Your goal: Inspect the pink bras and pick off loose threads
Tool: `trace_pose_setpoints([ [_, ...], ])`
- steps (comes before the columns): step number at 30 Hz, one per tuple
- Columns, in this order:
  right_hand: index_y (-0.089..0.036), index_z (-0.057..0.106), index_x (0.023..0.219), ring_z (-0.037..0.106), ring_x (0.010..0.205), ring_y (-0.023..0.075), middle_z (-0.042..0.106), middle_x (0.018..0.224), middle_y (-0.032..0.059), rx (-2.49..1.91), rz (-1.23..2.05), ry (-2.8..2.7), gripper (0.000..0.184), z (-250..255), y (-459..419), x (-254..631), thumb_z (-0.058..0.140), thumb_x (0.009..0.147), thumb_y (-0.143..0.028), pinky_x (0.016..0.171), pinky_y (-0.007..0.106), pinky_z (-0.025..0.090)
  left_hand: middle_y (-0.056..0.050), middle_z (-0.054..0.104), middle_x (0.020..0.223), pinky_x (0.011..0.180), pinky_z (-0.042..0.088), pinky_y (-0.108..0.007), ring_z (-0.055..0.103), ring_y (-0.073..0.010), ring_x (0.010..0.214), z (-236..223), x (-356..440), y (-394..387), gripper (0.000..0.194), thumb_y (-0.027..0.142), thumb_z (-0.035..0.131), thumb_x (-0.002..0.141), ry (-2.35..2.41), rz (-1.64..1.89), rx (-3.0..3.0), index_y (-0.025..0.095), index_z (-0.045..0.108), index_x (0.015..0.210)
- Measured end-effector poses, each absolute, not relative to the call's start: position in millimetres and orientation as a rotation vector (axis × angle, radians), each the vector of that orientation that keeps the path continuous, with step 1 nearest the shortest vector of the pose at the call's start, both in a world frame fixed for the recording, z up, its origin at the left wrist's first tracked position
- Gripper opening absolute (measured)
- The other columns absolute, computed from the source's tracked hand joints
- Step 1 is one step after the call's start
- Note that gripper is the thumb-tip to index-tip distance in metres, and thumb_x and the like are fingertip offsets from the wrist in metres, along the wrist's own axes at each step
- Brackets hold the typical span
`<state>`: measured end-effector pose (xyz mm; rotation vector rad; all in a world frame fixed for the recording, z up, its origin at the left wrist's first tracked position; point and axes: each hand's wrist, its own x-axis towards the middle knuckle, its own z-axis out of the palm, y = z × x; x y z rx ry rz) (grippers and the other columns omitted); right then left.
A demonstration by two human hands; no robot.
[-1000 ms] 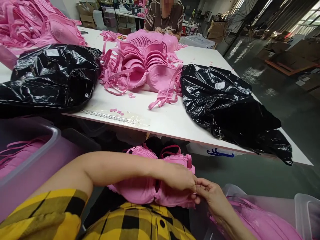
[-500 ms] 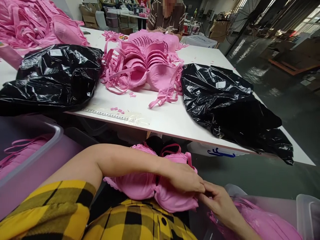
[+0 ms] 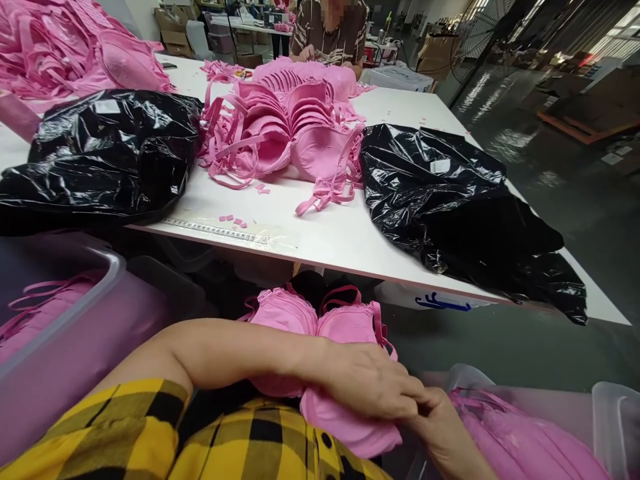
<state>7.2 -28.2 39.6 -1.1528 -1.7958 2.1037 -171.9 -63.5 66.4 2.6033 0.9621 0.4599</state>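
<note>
A pink padded bra (image 3: 345,323) lies cups up on my lap, its straps looped toward the table. My left hand (image 3: 375,383) reaches across the cup on the right, fingers curled closed on the bra's outer edge. Against those fingertips my right hand (image 3: 443,427) is closed in a pinch; whatever sits between its thumb and fingers is hidden. The lower part of that cup bulges out below my left wrist.
Nested pink bras (image 3: 295,120) stand on the white table (image 3: 320,233) between two black plastic bags (image 3: 115,153) (image 3: 440,193). Plastic bins (image 3: 115,287) (image 3: 607,413) holding pink bras flank me. Across the table sits a person (image 3: 327,33). A measuring tape (image 3: 215,229) runs along the near edge.
Both hands have moved slightly down and to the right, still together. The cup under my left hand has shifted lower, and more of the bra's upper edge shows.
</note>
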Motion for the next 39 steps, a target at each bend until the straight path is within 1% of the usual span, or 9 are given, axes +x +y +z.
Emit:
trace_pose_setpoints([
  [7,-0.021,0.059,0.081,0.051,0.065,0.014,0.058,0.069,-0.0034,-1.144,2.234,-1.432,0.036,42.8,-46.7,-0.4,0.082,0.053,-0.022,0.056,0.02,0.043,-0.003,0.068,0.094,0.071,0.044,-0.024,0.058,-0.0134,0.084,83.5,-171.4,-79.3,0.015,0.02,0.054,0.086,0.923,0.592,2.784,0.016,0.067,0.078],
  [14,-0.019,0.058,0.074,0.051,0.064,0.0136,0.057,0.067,-0.0028,-1.083,2.386,-1.548,0.019,70.7,-40.5,-22.6,0.07,0.062,-0.027,0.065,0.024,0.045,-0.005,0.062,0.072,0.06,0.039,-0.031,0.052,-0.0153,0.067,94.3,-169.2,-90.2,0.022,0.013,0.052,0.083,0.838,0.708,2.901,0.015,0.064,0.064],
  [16,-0.018,0.057,0.068,0.047,0.053,0.01,0.053,0.058,-0.0052,-1.089,2.516,-1.536,0.015,66.2,-37.4,-23.5,0.067,0.058,-0.022,0.054,0.021,0.043,-0.005,0.06,0.07,0.061,0.039,-0.03,0.051,-0.0149,0.067,93.4,-170.9,-90.6,0.024,0.014,0.048,0.085,0.833,0.749,2.895,0.014,0.062,0.065],
  [20,-0.015,0.055,0.058,0.027,0.035,0.0027,0.038,0.042,-0.011,-1.137,2.714,-1.433,0.011,55.5,-29.3,-21.0,0.063,0.051,-0.016,0.034,0.014,0.021,-0.006,0.06,0.08,0.069,0.041,-0.028,0.052,-0.016,0.076,89.3,-186.0,-90.8,0.016,0.016,0.047,0.087,0.988,0.695,2.695,0.013,0.06,0.078],
  [24,-0.013,0.063,0.064,0.041,0.046,0.0052,0.054,0.054,-0.0059,-1.024,2.749,-1.394,0.018,58.4,-26.6,-22.7,0.065,0.046,-0.011,0.044,0.015,0.033,-0.008,0.061,0.101,0.076,0.043,-0.027,0.054,-0.0184,0.088,94.5,-211.4,-91.9,0.026,0.027,0.06,0.08,1.472,0.522,2.094,0.014,0.055,0.102],
  [27,-0.013,0.066,0.067,0.045,0.051,0.0064,0.058,0.059,-0.0049,-0.98,2.762,-1.271,0.022,61.3,-30.4,-27.6,0.062,0.046,-0.008,0.054,0.018,0.039,-0.001,0.061,0.075,0.058,0.038,-0.023,0.051,-0.0129,0.064,99.4,-220.7,-91.6,0.023,0.038,0.055,0.084,1.445,0.278,1.834,0.015,0.06,0.085],
  [30,-0.013,0.067,0.068,0.047,0.054,0.0061,0.058,0.059,-0.0048,-0.973,2.788,-1.149,0.025,62.3,-32.2,-29.4,0.057,0.046,-0.005,0.058,0.017,0.04,0.005,0.041,0.048,0.047,0.027,-0.022,0.033,-0.0084,0.045,98.9,-218.6,-90.2,0.039,0.034,0.043,0.091,1.411,0.221,1.76,0.016,0.051,0.057],
  [35,-0.012,0.069,0.072,0.041,0.044,0.0039,0.052,0.053,-0.0056,-1.132,2.827,-1.19,0.021,60.3,-28.1,-22.1,0.062,0.054,-0.009,0.045,0.015,0.035,0.004,0.043,0.048,0.048,0.024,-0.024,0.029,-0.008,0.044,102.8,-214.7,-87.0,0.041,0.031,0.04,0.091,1.506,0.264,1.84,0.015,0.05,0.055],
  [39,-0.012,0.07,0.081,0.042,0.044,0.0048,0.057,0.058,-0.0038,-1.048,2.787,-1.243,0.032,57.1,-29.4,-19.6,0.065,0.05,-0.007,0.042,0.015,0.032,0.001,0.054,0.052,0.045,0.026,-0.023,0.037,-0.0104,0.044,116.2,-211.7,-70.6,0.038,0.048,0.054,0.081,1.431,0.028,1.89,0.015,0.063,0.065],
])
